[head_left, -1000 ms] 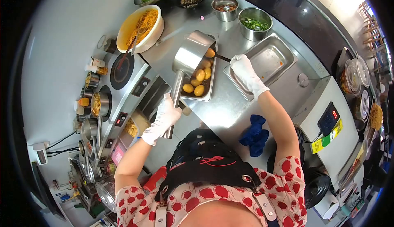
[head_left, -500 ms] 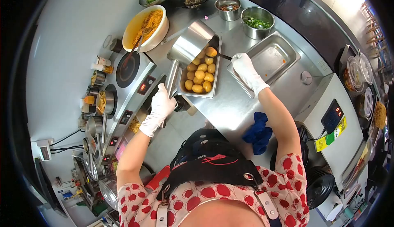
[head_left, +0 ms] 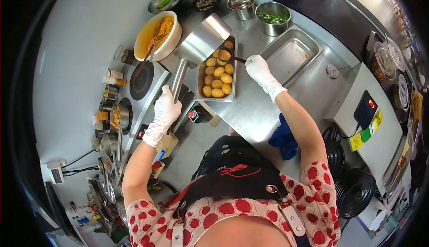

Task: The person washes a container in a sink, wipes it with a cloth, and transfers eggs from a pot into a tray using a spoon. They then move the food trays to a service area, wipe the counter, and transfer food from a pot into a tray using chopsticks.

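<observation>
My left hand (head_left: pixel 168 107), in a white glove, is wrapped round the long handle of a steel saucepan (head_left: pixel 206 41). The saucepan is tilted on its side over the far left part of a steel tray (head_left: pixel 236 79), its inside hidden from me. Brown eggs (head_left: pixel 217 72) fill much of that tray. My right hand (head_left: pixel 261 69), gloved too, grips the handle of a black ladle (head_left: pixel 239 60). The ladle's bowl is over the eggs, close to the saucepan's rim, with something round and brown in it, probably an egg.
A second steel tray (head_left: pixel 286 52) lies right of the eggs. Behind stand a pot of chopped greens (head_left: pixel 273 20), a smaller pot (head_left: pixel 241 6) and a black bowl (head_left: pixel 208 0). To the left are a bowl of noodles (head_left: pixel 175 41) and cooktops (head_left: pixel 154 80). A blue cloth (head_left: pixel 283 139) lies near the front edge.
The saucepan has shifted slightly left and up in the view, with my left hand following. The ladle has also moved a little left. The whole view has turned slightly.
</observation>
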The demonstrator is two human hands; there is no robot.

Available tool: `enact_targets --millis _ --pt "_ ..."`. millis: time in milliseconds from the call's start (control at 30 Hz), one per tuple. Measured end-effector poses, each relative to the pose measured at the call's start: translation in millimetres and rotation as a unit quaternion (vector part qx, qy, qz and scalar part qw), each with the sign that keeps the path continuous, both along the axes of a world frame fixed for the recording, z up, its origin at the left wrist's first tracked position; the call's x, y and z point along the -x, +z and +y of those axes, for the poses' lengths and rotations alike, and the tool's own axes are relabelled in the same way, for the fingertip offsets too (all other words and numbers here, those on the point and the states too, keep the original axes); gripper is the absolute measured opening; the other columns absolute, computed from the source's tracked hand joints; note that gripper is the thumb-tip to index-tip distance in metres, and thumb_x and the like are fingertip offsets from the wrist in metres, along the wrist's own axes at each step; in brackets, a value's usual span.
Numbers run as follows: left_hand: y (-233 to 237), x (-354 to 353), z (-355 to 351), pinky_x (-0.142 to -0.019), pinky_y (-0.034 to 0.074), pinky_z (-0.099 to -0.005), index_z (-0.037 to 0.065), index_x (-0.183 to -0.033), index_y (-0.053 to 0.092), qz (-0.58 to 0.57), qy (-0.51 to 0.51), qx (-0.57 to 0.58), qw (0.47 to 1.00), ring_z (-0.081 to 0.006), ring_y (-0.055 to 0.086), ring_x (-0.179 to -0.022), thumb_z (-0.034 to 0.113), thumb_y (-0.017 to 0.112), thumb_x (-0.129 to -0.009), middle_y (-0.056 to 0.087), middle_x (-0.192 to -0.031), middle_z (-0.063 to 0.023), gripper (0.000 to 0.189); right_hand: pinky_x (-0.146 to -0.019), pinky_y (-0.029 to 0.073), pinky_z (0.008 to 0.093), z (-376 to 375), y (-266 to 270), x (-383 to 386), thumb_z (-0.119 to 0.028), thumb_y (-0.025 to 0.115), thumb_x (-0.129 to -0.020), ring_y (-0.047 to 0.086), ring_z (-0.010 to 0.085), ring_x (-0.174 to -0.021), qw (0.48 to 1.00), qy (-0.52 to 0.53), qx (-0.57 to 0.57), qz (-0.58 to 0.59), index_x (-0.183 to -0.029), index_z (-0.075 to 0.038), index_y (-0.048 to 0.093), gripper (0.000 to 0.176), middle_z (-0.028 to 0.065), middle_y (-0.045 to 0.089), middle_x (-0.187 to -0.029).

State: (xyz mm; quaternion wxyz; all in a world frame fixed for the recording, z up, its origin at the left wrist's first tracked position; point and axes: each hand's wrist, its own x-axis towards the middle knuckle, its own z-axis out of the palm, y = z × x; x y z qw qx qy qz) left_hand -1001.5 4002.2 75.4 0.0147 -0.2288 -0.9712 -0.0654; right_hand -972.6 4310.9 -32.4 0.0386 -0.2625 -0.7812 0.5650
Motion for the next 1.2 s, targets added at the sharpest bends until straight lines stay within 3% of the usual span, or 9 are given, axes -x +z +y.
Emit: enact_targets --millis 633,967,1200 --pt "30.1 -0.7 5.3 -0.069 0.047 -0.0481 -0.006 -0.109 0.042 -0.011 0.006 -0.006 1.000 -0.0459 0.059 -0.077 0.002 0.055 -0.070 0.059 -0.080 -0.0291 0.042 -0.069 0.048 0.0390 -7.4 6.0 -10.2 -0.013 0.052 -0.084 0.062 0.0339 -0.072 0.999 0.005 -0.038 -0.005 -0.087 0.001 0.065 0.020 0.0213 0.062 -0.074" --pt "29.8 2.2 5.7 -0.068 0.047 -0.0489 -0.005 -0.109 0.041 -0.010 0.006 -0.007 1.000 -0.0467 0.059 -0.077 0.002 0.056 -0.071 0.059 -0.079 -0.0294 0.041 -0.070 0.047 0.0387 -9.0 12.1 -9.7 -0.013 0.052 -0.084 0.063 0.0341 -0.074 0.999 0.017 -0.032 -0.019 -0.089 0.003 0.064 0.021 0.0218 0.062 -0.076" --pt "29.2 6.6 2.4 -0.067 0.047 -0.0491 -0.004 -0.110 0.040 0.006 -0.010 -0.006 1.000 -0.0464 0.059 -0.076 0.001 0.055 -0.072 0.059 -0.078 -0.0290 0.041 -0.077 0.047 0.0421 -17.2 18.7 -11.9 -0.014 0.052 -0.083 0.061 0.0398 -0.085 0.996 0.038 -0.084 0.004 -0.090 0.003 0.064 0.022 0.0254 0.062 -0.083"
